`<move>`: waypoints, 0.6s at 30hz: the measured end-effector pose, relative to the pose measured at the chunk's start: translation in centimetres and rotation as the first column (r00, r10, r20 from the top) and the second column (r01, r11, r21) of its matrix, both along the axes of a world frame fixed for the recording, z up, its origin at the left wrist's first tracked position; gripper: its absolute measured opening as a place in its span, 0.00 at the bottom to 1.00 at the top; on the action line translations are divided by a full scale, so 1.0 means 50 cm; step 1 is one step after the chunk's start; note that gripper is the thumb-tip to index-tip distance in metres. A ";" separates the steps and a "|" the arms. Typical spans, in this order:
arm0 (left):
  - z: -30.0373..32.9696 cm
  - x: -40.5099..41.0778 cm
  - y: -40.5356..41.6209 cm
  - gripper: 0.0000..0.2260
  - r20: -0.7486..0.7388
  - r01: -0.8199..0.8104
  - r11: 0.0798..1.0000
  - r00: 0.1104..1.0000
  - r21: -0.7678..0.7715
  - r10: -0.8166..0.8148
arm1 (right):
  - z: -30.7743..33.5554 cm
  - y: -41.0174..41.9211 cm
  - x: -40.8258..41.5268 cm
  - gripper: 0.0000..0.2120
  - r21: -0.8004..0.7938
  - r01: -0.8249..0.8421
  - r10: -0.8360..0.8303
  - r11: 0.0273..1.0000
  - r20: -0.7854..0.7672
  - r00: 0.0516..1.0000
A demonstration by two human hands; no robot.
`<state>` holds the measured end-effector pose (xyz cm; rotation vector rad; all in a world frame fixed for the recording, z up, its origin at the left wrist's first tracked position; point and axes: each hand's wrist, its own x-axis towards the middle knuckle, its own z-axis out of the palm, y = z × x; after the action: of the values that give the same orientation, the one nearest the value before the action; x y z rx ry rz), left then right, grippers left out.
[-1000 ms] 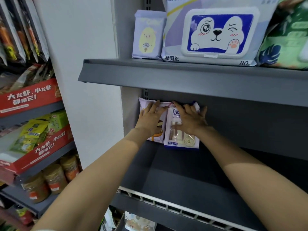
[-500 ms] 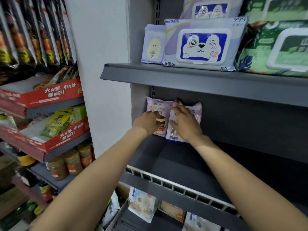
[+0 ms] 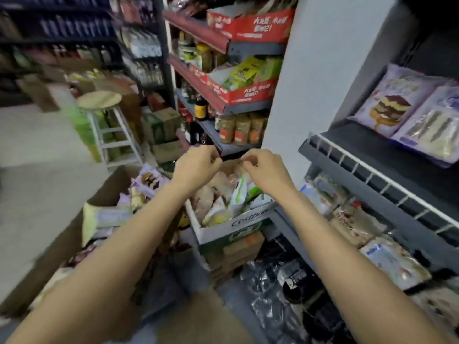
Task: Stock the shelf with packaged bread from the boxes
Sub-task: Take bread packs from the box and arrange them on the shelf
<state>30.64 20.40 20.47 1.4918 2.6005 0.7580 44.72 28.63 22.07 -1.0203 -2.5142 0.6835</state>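
The shelf (image 3: 387, 167) stood at my right, with two bread packs (image 3: 412, 115) leaning at its back and bare dark deck in front of them. Lower and to the left sat two boxes: a brown box (image 3: 104, 194) holding purple packs, and a white box (image 3: 231, 224) heaped with pale and green-printed packs (image 3: 223, 197). That was where the next bread lay. Both my hands hung above the white box, near each other but apart. My left hand (image 3: 198, 165) had its fingers loosely curled with nothing in them; my right hand (image 3: 263, 167) looked the same, though blur kept me from being sure about its fingertips. I judged the step to be reaching for another load. To do it well, I thought I should drop both hands straight down, take one top pack in each by its flat sides rather than the crimped ends, and avoid squeezing the soft bread. Picking from the top of the heap would keep the rest from spilling over the low wall.
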 end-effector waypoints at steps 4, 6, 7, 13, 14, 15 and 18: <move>-0.101 -0.118 -0.158 0.09 0.126 -0.174 0.977 0.974 -0.122 0.190 | -0.124 -0.100 -0.135 0.09 -0.140 -0.155 0.170 0.978 0.104 0.980; -0.160 -0.182 -0.231 0.10 0.176 -0.242 0.951 0.945 -0.193 0.276 | -0.186 -0.156 -0.212 0.10 -0.217 -0.193 0.230 0.957 0.162 0.960; -0.190 -0.215 -0.264 0.10 0.198 -0.261 0.939 0.931 -0.222 0.306 | -0.217 -0.182 -0.250 0.11 -0.256 -0.206 0.257 0.944 0.181 0.949; -0.357 -0.409 -0.366 0.15 0.262 -0.205 0.911 0.914 -0.358 0.309 | -0.389 -0.282 -0.464 0.19 -0.403 -0.167 0.301 0.900 0.298 0.906; -0.378 -0.437 -0.370 0.18 0.237 -0.151 0.902 0.935 -0.405 0.263 | -0.414 -0.289 -0.494 0.20 -0.412 -0.147 0.300 0.899 0.335 0.893; -0.399 -0.463 -0.373 0.20 0.190 -0.102 0.885 0.959 -0.454 0.208 | -0.437 -0.295 -0.522 0.23 -0.422 -0.125 0.294 0.898 0.365 0.883; -0.454 -0.528 -0.368 0.29 -0.023 -0.022 0.807 1.000 -0.591 0.011 | -0.496 -0.307 -0.596 0.32 -0.475 -0.023 0.256 0.880 0.433 0.864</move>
<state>4.22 2.01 -2.22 1.2710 2.5078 -0.0929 14.90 13.28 -2.73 -1.3032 -2.9619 1.2497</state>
